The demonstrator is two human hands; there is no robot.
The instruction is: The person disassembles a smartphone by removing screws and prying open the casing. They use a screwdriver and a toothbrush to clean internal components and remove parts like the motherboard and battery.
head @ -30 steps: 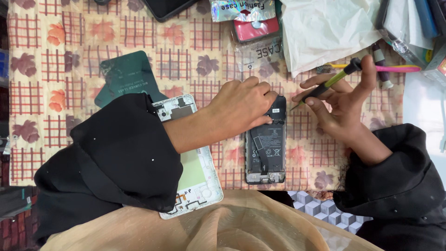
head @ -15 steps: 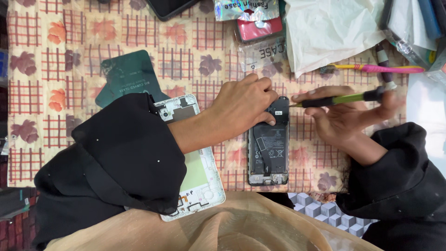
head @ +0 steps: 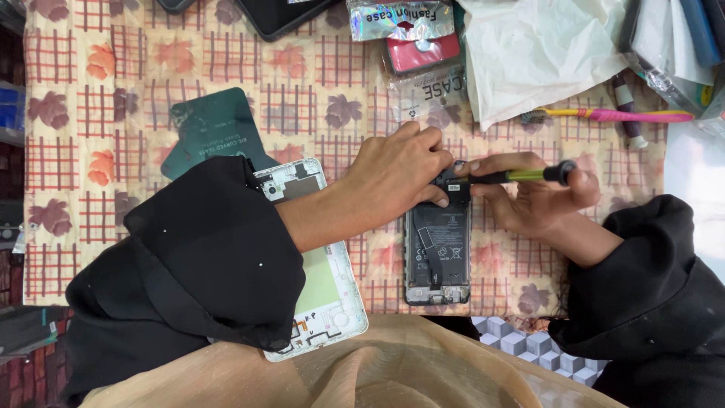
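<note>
An opened phone (head: pixel 438 253) with its black battery exposed lies on the patterned tablecloth (head: pixel 151 60). My left hand (head: pixel 400 170) presses down on the phone's top end, fingers curled over it. My right hand (head: pixel 532 200) grips a yellow-green screwdriver (head: pixel 517 175) with a black cap, held nearly level, its tip at the phone's upper edge beside my left fingers. A white phone frame (head: pixel 328 291) lies partly under my left sleeve.
A dark green back cover (head: pixel 211 128) lies at left. Clear packaged cases (head: pixel 423 53), crumpled white paper (head: pixel 536 53) and a pink-yellow toothbrush (head: pixel 612 115) sit along the far side. A dark device (head: pixel 279 15) is at the top edge.
My right hand swung the screwdriver from a raised slant down to nearly level and brought its tip to the phone's top. The left hand stayed on the phone.
</note>
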